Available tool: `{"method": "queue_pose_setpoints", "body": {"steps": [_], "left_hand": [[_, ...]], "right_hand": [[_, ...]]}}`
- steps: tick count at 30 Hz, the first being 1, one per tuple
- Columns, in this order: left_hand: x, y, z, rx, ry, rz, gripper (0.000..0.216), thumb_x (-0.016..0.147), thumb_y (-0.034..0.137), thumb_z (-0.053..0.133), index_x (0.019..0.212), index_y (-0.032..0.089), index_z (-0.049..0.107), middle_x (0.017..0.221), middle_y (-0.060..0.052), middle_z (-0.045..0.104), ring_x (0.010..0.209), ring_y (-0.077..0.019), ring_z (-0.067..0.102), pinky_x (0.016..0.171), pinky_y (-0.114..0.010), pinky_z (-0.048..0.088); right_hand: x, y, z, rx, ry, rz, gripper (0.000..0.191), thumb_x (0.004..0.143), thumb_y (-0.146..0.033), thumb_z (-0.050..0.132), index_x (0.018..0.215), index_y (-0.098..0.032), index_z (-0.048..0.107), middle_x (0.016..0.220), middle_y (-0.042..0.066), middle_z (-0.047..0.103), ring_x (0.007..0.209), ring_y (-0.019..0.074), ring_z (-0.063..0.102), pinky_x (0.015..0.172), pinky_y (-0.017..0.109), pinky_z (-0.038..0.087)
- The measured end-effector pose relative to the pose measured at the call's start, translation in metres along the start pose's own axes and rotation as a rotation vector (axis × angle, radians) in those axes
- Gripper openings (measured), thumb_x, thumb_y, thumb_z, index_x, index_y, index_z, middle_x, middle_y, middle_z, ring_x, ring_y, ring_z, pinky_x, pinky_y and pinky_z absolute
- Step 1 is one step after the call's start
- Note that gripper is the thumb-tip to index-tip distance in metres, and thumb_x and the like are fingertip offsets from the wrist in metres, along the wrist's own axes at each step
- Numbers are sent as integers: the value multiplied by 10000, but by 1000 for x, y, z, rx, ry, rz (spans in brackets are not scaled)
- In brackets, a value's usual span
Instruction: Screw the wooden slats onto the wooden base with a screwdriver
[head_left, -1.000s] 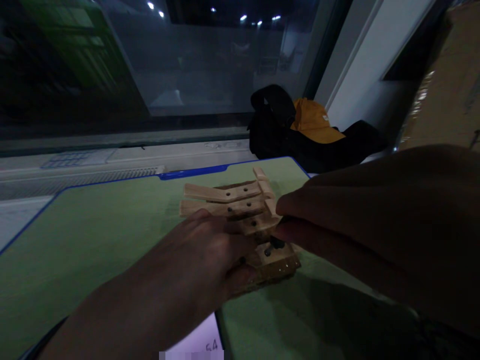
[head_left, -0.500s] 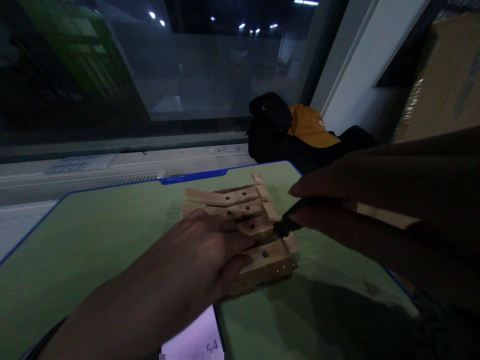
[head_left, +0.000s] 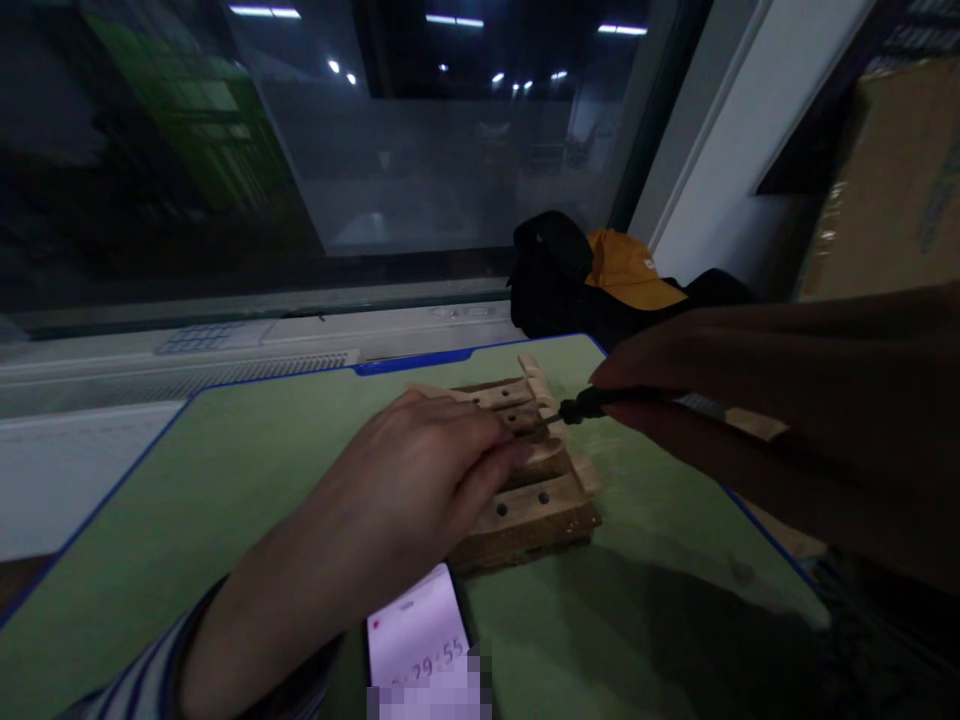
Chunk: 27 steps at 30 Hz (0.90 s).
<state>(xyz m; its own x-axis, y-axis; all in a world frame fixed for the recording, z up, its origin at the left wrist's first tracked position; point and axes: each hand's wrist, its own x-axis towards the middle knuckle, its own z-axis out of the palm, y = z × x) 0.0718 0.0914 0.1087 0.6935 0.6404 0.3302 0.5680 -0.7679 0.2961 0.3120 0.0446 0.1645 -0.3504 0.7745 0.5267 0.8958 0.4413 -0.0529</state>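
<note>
My left hand (head_left: 442,460) lies over a brown block (head_left: 525,545) bearing several pale wooden strips with dark round holes. Its thumb and index finger close on one short wooden strip (head_left: 546,452). From the right, my right hand (head_left: 645,385) pinches a black-handled tool (head_left: 583,404) with a thin metal shaft. The shaft's tip reaches the strips just beyond my left fingertips; its exact contact is hard to make out. Small upright wooden pieces (head_left: 534,378) stand along the block's right side. My left hand hides the left ends of most strips.
The block rests on a green board (head_left: 262,480) with a blue edge. A lit phone (head_left: 416,625) showing a timer lies near my left wrist. Behind are a black bag (head_left: 551,270), an orange cap (head_left: 626,265) and a window (head_left: 442,170); a cardboard box (head_left: 885,190) stands at right.
My left hand has shifted right over the block, covering more of the strips. The tool has moved farther back along the strips, and its metal shaft now shows. The view has tilted slightly.
</note>
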Motion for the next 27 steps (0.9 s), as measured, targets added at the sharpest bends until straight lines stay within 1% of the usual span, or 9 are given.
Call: {"method": "queue_pose_setpoints", "body": {"steps": [2, 5, 9, 11, 14, 17, 20, 25, 27], "left_hand": [[-1, 4, -3, -6, 15, -5, 220, 944, 274, 480, 825, 216, 657, 832, 14, 708, 769, -170, 634, 731, -295, 432], [-3, 8, -10, 0, 50, -17, 209, 941, 251, 477, 839, 208, 654, 874, 6, 714, 792, -172, 635, 739, -296, 441], [-9, 14, -19, 24, 131, -6, 229, 950, 268, 462, 866, 194, 662, 902, -17, 717, 806, -176, 643, 750, -307, 458], [-13, 17, -23, 30, 179, 5, 203, 943, 267, 477, 914, 194, 664, 940, -23, 721, 836, -179, 652, 767, -314, 466], [-19, 22, -30, 41, 254, -3, 174, 929, 270, 504, 960, 208, 664, 967, -20, 725, 856, -182, 660, 782, -322, 478], [-26, 24, -37, 39, 293, -71, 190, 917, 307, 522, 991, 214, 670, 960, -22, 730, 824, -180, 665, 748, -306, 501], [-31, 20, -41, -7, 301, -161, 206, 904, 336, 534, 973, 208, 680, 903, -22, 733, 780, -175, 662, 668, -263, 504], [-46, -2, -21, -161, 272, -349, 241, 894, 372, 533, 976, 194, 673, 863, -25, 708, 703, -158, 607, 617, -246, 467], [-57, -16, -5, -269, 383, -493, 261, 852, 413, 571, 925, 186, 678, 815, -25, 689, 657, -155, 579, 617, -256, 450]], "right_hand": [[-1, 0, -2, -104, -6, -229, 306, 915, -435, 457, 1149, -313, 611, 1025, -55, 694, 780, 121, 674, 578, 231, 478], [0, -5, -7, -103, 13, -308, 308, 973, -371, 354, 1103, -264, 612, 909, -48, 692, 676, 83, 646, 577, 221, 480], [-15, -9, -11, -63, 115, -224, 260, 961, -342, 407, 1073, -226, 611, 965, -24, 702, 757, 105, 671, 723, 224, 538], [-33, -6, -9, -40, 163, -144, 249, 950, -372, 426, 1050, -248, 617, 972, -13, 710, 762, 127, 688, 666, 217, 554], [-70, 0, -1, -41, 214, 3, 273, 928, -397, 461, 1093, -238, 609, 1013, 38, 718, 737, 165, 704, 687, 263, 588], [-107, 6, 10, -35, 265, 140, 244, 911, -385, 491, 1090, -264, 605, 983, 46, 731, 743, 191, 717, 667, 275, 609], [-137, 6, 26, 27, 260, 196, 223, 885, -364, 547, 1080, -273, 605, 929, 28, 742, 686, 188, 717, 597, 261, 613], [-171, 5, 60, 18, 325, 224, 205, 901, -359, 521, 1040, -241, 614, 919, 36, 740, 726, 186, 722, 688, 261, 610], [-183, 6, 74, -25, 374, 244, 192, 908, -349, 510, 1027, -236, 610, 947, 37, 735, 770, 178, 721, 732, 259, 601]]}}
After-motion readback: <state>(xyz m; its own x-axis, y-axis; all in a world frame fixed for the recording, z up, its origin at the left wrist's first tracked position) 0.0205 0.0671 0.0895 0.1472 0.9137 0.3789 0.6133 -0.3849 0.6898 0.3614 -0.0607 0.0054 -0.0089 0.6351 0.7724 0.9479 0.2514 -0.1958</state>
